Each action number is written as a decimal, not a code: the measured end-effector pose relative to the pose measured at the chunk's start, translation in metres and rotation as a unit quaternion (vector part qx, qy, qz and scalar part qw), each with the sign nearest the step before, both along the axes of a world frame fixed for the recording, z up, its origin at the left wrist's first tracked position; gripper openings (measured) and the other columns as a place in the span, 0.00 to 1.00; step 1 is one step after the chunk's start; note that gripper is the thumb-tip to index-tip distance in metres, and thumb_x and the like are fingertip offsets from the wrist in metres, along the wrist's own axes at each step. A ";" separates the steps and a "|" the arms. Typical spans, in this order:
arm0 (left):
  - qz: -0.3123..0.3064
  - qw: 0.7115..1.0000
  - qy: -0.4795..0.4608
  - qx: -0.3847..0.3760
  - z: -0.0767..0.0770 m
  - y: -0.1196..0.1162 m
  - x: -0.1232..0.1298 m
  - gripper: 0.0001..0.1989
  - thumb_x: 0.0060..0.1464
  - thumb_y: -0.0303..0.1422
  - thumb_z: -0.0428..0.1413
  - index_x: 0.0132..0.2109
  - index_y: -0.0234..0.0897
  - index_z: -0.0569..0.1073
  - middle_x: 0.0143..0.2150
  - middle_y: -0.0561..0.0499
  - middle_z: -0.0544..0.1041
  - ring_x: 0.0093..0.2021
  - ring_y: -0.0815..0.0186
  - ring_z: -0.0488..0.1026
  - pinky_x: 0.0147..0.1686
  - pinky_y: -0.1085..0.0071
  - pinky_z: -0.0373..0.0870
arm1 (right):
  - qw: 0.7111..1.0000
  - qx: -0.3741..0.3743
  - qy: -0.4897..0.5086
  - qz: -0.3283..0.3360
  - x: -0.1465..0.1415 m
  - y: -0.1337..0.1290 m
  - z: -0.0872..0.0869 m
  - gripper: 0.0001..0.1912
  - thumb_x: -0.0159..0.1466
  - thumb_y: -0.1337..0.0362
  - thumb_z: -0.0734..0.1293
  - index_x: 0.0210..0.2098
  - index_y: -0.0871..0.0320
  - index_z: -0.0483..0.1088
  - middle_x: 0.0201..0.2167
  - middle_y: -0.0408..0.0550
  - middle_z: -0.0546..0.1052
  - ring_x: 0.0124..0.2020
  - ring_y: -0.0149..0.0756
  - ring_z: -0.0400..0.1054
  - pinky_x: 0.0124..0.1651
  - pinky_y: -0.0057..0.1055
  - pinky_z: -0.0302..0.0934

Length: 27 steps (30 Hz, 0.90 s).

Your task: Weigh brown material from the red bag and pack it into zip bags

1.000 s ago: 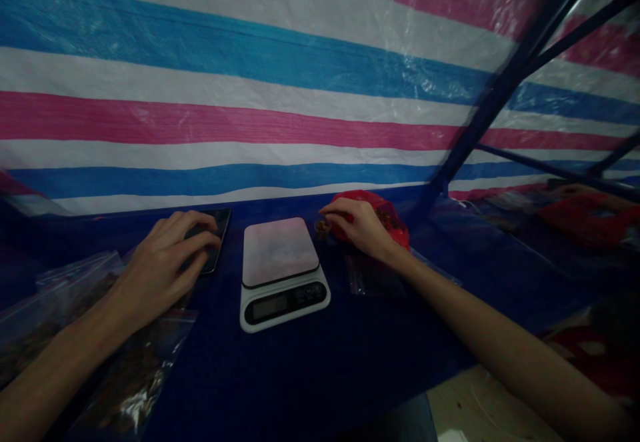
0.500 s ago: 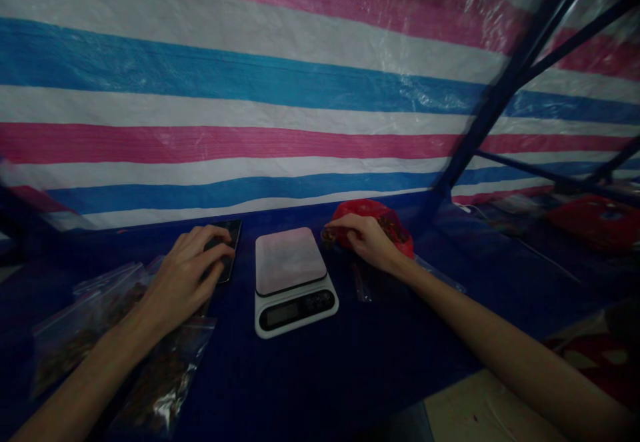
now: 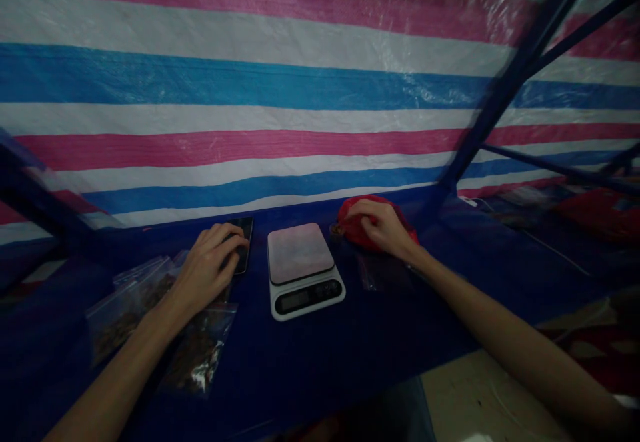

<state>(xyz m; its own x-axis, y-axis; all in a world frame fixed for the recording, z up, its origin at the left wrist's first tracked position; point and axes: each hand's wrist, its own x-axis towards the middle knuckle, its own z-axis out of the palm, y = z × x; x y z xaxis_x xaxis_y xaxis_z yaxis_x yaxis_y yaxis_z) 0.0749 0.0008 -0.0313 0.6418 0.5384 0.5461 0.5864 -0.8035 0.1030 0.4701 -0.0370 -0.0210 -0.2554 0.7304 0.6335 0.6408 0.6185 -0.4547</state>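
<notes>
A white kitchen scale (image 3: 301,253) with a dark display strip stands on the blue surface between my hands, its plate bare. My left hand (image 3: 213,262) rests over a black phone (image 3: 243,255), fingers spread and slightly bent. Under and beside my left forearm lie clear zip bags (image 3: 200,349) with brown dried pieces inside. At the red plastic bag (image 3: 356,232), my right hand (image 3: 383,225) is bent over the opening with curled fingers; what they hold, if anything, is hidden. A small round container (image 3: 336,229) sits just left of the red bag.
An empty-looking clear bag (image 3: 383,273) lies below the red bag. Behind the table hangs a striped sheet (image 3: 250,85). A blue metal frame (image 3: 480,122) rises at the right, with a white cable (image 3: 557,253) beyond it. Another blue post (image 3: 45,209) stands at the left.
The view has shifted, so the table things appear further right. My right hand has moved from the small container's side onto the red bag. My left hand stays at the phone.
</notes>
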 end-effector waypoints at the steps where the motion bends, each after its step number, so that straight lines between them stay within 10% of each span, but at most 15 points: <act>1: 0.002 1.000 -0.003 -0.004 0.000 0.000 0.000 0.12 0.65 0.26 0.46 0.46 0.38 0.74 0.48 0.45 0.74 0.48 0.56 0.71 0.45 0.59 0.63 | 1.000 -0.010 0.001 0.026 0.003 -0.005 0.007 0.23 0.55 0.80 0.57 0.37 0.57 0.78 0.37 0.47 0.81 0.41 0.37 0.75 0.49 0.36 0.67; 6: 0.025 0.999 -0.033 -0.008 0.004 0.008 -0.005 0.14 0.64 0.28 0.46 0.51 0.39 0.73 0.48 0.45 0.76 0.49 0.55 0.72 0.49 0.58 0.65 | 0.961 -0.156 -0.153 0.170 0.010 -0.037 0.022 0.20 0.66 0.78 0.60 0.45 0.56 0.79 0.47 0.50 0.78 0.49 0.37 0.72 0.54 0.36 0.66; 13: 0.100 0.959 -0.254 -0.075 0.033 0.006 -0.010 0.14 0.68 0.36 0.47 0.51 0.39 0.74 0.44 0.48 0.78 0.47 0.59 0.74 0.53 0.61 0.68 | 0.943 -0.177 -0.249 0.133 0.011 -0.050 0.008 0.11 0.68 0.75 0.64 0.34 0.59 0.76 0.40 0.50 0.74 0.43 0.38 0.69 0.47 0.34 0.63; 18: -0.049 0.944 -0.188 -0.266 0.059 -0.033 0.031 0.16 0.66 0.43 0.54 0.54 0.40 0.75 0.52 0.47 0.80 0.51 0.58 0.76 0.54 0.59 0.71 | 0.976 -0.087 -0.179 0.088 -0.019 -0.058 0.057 0.07 0.71 0.71 0.63 0.38 0.58 0.73 0.39 0.50 0.75 0.44 0.40 0.68 0.50 0.37 0.62; 21: -0.136 0.929 -0.115 -0.324 0.063 -0.054 0.066 0.38 0.56 0.43 0.65 0.70 0.44 0.61 0.65 0.44 0.73 0.60 0.55 0.73 0.61 0.55 0.70 | 0.989 0.016 -0.142 0.033 -0.059 -0.063 0.076 0.07 0.69 0.73 0.63 0.38 0.58 0.72 0.38 0.50 0.76 0.43 0.41 0.67 0.47 0.38 0.62; 27: -0.138 0.938 -0.147 -0.282 0.038 -0.051 0.094 0.28 0.65 0.32 0.55 0.69 0.44 0.60 0.65 0.43 0.71 0.64 0.56 0.69 0.66 0.53 0.66 | 0.977 0.173 -0.118 0.027 -0.111 -0.048 0.031 0.14 0.69 0.75 0.59 0.47 0.58 0.73 0.40 0.54 0.79 0.40 0.43 0.70 0.42 0.39 0.65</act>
<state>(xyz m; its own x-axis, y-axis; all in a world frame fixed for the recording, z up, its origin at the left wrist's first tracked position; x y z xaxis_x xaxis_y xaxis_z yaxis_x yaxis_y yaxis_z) 0.1688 -0.0499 0.0068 0.6655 0.6304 0.3997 0.2445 -0.6900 0.6812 0.3594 -0.0853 0.0105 -0.4570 0.4640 0.7589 0.6643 0.7454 -0.0558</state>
